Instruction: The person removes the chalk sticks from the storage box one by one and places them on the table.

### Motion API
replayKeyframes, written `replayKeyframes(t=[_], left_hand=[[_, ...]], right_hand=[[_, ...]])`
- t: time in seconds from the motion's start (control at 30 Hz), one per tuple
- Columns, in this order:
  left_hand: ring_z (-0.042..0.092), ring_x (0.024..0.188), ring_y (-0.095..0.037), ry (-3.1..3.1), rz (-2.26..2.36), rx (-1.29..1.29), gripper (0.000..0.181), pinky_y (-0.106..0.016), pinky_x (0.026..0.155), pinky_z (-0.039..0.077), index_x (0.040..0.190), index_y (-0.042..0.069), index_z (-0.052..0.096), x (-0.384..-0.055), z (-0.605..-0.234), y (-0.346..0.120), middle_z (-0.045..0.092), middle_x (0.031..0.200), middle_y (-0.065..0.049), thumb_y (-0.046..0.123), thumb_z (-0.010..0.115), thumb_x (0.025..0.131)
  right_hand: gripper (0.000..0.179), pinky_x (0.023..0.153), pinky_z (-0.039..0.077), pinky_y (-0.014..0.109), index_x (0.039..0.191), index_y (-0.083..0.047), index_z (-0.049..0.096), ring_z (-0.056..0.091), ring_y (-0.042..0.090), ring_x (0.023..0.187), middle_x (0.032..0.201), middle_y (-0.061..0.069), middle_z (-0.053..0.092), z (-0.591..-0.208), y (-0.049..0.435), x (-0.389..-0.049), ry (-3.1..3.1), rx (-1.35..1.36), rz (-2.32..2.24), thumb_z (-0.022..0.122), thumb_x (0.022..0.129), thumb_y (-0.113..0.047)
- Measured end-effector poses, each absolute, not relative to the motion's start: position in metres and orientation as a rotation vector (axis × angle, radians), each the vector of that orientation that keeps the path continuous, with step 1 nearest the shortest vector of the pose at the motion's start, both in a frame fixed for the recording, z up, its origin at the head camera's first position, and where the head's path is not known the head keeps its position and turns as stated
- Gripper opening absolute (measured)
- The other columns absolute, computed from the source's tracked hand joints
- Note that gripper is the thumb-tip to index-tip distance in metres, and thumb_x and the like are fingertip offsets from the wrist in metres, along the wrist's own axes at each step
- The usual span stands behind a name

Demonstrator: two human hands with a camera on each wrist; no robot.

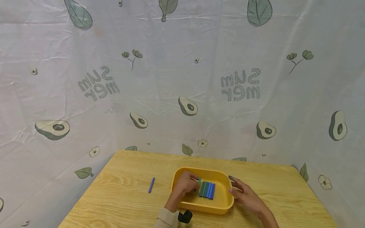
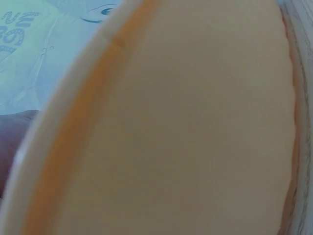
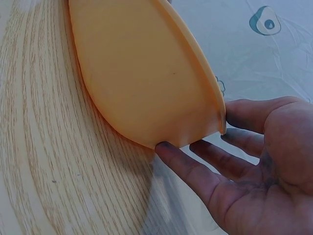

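Observation:
Inside a yellow plastic tray (image 1: pixel 205 209), my left hand (image 1: pixel 185 183) pinches a short green stick (image 1: pixel 199 181) that looks like a crayon or pastel. Just right of those fingers, several green sticks (image 1: pixel 203 189) and blue sticks (image 1: pixel 210 191) lie side by side in a row on the tray floor. My right hand (image 1: pixel 247 197) holds the tray's right end, its thumb at the rim and its fingertips against the outer wall. Dark smudges mark the right fingertips (image 3: pixel 164 146). In the left wrist view the tray's wall (image 2: pixel 186 117) hides the left fingers.
A single blue-purple stick (image 1: pixel 151 185) lies on the wooden table (image 1: pixel 119 196), left of the tray. A pale curtain (image 1: pixel 171 79) printed with avocados and leaves hangs behind the table and along its sides. A black strap device (image 1: pixel 185 216) sits at the left wrist.

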State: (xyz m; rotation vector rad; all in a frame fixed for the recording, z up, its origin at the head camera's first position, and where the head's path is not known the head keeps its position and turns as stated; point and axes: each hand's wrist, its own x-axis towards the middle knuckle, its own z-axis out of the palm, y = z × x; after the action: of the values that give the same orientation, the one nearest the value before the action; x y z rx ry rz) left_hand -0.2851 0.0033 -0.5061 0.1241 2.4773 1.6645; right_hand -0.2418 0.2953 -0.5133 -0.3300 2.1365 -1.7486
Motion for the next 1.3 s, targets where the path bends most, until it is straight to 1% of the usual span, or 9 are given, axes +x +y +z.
replayKeyframes(t=[0.17, 0.3, 0.47, 0.6, 0.73, 0.97, 1.17, 1.3], left_hand=[[0.065, 0.062, -0.017, 2.34, 1.769, 0.139, 0.032, -0.037, 0.061, 0.064, 0.112, -0.005, 0.078, -0.285, -0.504, -0.007, 0.076, 0.088, -0.011, -0.007, 0.074, 0.081], [0.066, 0.066, -0.017, 2.252, 1.821, 0.147, 0.033, -0.036, 0.064, 0.064, 0.116, -0.004, 0.077, -0.286, -0.501, -0.014, 0.075, 0.092, -0.012, -0.007, 0.073, 0.084], [0.065, 0.068, -0.017, 2.19, 1.861, 0.176, 0.035, -0.032, 0.064, 0.061, 0.12, -0.003, 0.077, -0.288, -0.496, -0.019, 0.075, 0.095, -0.013, -0.005, 0.073, 0.085], [0.066, 0.071, -0.017, 2.178, 1.875, 0.189, 0.037, -0.034, 0.067, 0.064, 0.123, -0.004, 0.075, -0.288, -0.49, -0.023, 0.075, 0.101, -0.015, -0.005, 0.073, 0.087], [0.066, 0.074, -0.017, 2.161, 1.899, 0.19, 0.037, -0.037, 0.071, 0.065, 0.127, -0.006, 0.073, -0.286, -0.485, -0.026, 0.073, 0.105, -0.016, -0.007, 0.073, 0.089], [0.066, 0.078, -0.018, 2.128, 1.93, 0.193, 0.038, -0.035, 0.074, 0.065, 0.13, -0.007, 0.071, -0.286, -0.479, -0.033, 0.071, 0.108, -0.018, -0.008, 0.072, 0.092], [0.068, 0.085, -0.019, 2.13, 1.929, 0.196, 0.038, -0.04, 0.08, 0.067, 0.131, -0.008, 0.069, -0.286, -0.476, -0.041, 0.07, 0.113, -0.02, -0.007, 0.072, 0.093], [0.069, 0.089, -0.02, 2.124, 1.944, 0.2, 0.042, -0.038, 0.08, 0.067, 0.135, -0.009, 0.067, -0.286, -0.475, -0.048, 0.071, 0.116, -0.022, -0.007, 0.072, 0.092]], right_hand=[[0.079, 0.104, 0.059, 0.056, 0.168, 0.011, 0.003, 0.048, 0.059, 0.144, 0.166, 0.048, 0.015, -0.511, 0.294, -0.241, 2.142, -0.316, -1.739, 0.051, 0.115, -0.024], [0.079, 0.105, 0.059, 0.055, 0.168, 0.011, 0.003, 0.048, 0.059, 0.144, 0.165, 0.048, 0.015, -0.51, 0.293, -0.239, 2.136, -0.308, -1.742, 0.051, 0.115, -0.023], [0.078, 0.105, 0.059, 0.055, 0.168, 0.01, 0.003, 0.047, 0.059, 0.145, 0.166, 0.048, 0.015, -0.51, 0.293, -0.238, 2.132, -0.306, -1.743, 0.05, 0.115, -0.023], [0.078, 0.105, 0.059, 0.055, 0.168, 0.01, 0.003, 0.047, 0.059, 0.145, 0.166, 0.048, 0.015, -0.511, 0.293, -0.24, 2.134, -0.311, -1.744, 0.05, 0.116, -0.023], [0.078, 0.105, 0.059, 0.055, 0.168, 0.009, 0.004, 0.049, 0.058, 0.145, 0.166, 0.048, 0.015, -0.513, 0.294, -0.241, 2.133, -0.315, -1.75, 0.051, 0.116, -0.023], [0.077, 0.105, 0.06, 0.054, 0.169, 0.009, 0.004, 0.049, 0.057, 0.145, 0.166, 0.047, 0.016, -0.513, 0.294, -0.241, 2.132, -0.316, -1.752, 0.051, 0.115, -0.022], [0.077, 0.104, 0.06, 0.054, 0.169, 0.009, 0.005, 0.05, 0.057, 0.144, 0.166, 0.047, 0.016, -0.514, 0.294, -0.241, 2.142, -0.311, -1.753, 0.051, 0.115, -0.023], [0.077, 0.104, 0.06, 0.054, 0.169, 0.008, 0.005, 0.049, 0.057, 0.145, 0.166, 0.047, 0.016, -0.515, 0.294, -0.241, 2.144, -0.31, -1.752, 0.051, 0.115, -0.023]])
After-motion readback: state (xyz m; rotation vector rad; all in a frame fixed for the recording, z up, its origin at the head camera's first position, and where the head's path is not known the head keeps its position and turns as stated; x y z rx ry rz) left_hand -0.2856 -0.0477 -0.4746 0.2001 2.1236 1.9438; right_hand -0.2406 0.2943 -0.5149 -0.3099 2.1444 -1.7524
